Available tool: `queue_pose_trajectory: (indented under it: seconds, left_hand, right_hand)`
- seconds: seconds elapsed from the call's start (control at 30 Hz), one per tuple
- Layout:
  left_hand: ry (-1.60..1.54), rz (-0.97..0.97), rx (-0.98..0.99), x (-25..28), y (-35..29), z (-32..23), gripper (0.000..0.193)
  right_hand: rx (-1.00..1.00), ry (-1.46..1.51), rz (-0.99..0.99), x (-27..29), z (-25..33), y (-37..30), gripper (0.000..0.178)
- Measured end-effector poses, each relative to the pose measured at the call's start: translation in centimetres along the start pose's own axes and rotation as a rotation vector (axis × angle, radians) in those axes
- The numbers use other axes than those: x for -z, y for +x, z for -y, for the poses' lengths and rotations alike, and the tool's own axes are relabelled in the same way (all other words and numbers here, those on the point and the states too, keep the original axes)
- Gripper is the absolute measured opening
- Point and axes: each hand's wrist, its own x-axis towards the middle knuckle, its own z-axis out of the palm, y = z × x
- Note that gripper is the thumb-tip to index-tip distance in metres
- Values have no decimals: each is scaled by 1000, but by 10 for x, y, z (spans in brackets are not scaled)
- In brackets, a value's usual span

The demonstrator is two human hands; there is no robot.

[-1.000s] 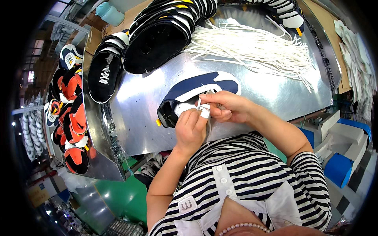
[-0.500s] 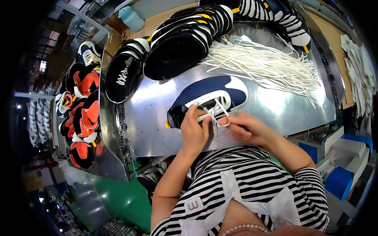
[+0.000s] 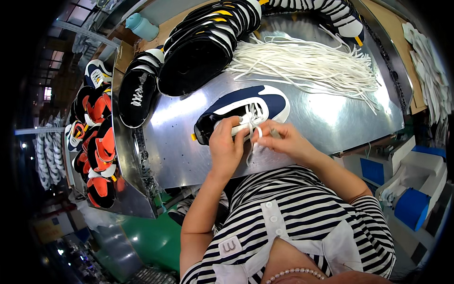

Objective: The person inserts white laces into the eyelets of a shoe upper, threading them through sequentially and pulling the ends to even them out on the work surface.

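Observation:
A navy and white shoe upper lies on the metal tabletop in front of me, its toe to the right and its black collar to the left. White shoelace runs through its eyelets, with a loose end hanging at the near side. My left hand is closed at the near eyelet edge, thumb and fingers pinching the upper; whether lace is also between them is hidden. Just right of it, my right hand pinches the shoelace, which bends in a loop by the fingertips.
Beyond the upper lie a bundle of white laces and nested rows of shoe uppers. A laced black upper is at the left. Orange and black uppers fill a side shelf. A light-blue jug stands at the back left.
My right hand has moved left, closer to my left hand, with the lace. The lace now lies closer against the eyelets. The whole view has shifted slightly.

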Motion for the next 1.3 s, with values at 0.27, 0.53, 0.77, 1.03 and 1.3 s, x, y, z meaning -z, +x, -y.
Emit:
queue_pose_trajectory:
  seconds: [0.27,0.53,0.77,1.03,1.3]
  left_hand:
    - [-72,51,179,3,6,3,32]
    - [2,49,45,6,9,-10,14]
    - [119,-38,-152,6,9,-19,11]
    - [109,-58,-190,13,12,-33,14]
    - [218,53,-281,26,13,-42,13]
  right_hand:
    - [-132,122,152,-9,-7,2,23]
    - [-90,-94,103,0,-2,3,23]
    - [155,-783,-270,22,4,1,25]
    - [432,-842,-479,2,-6,15,21]
    - [-102,336,158,34,35,-9,12]
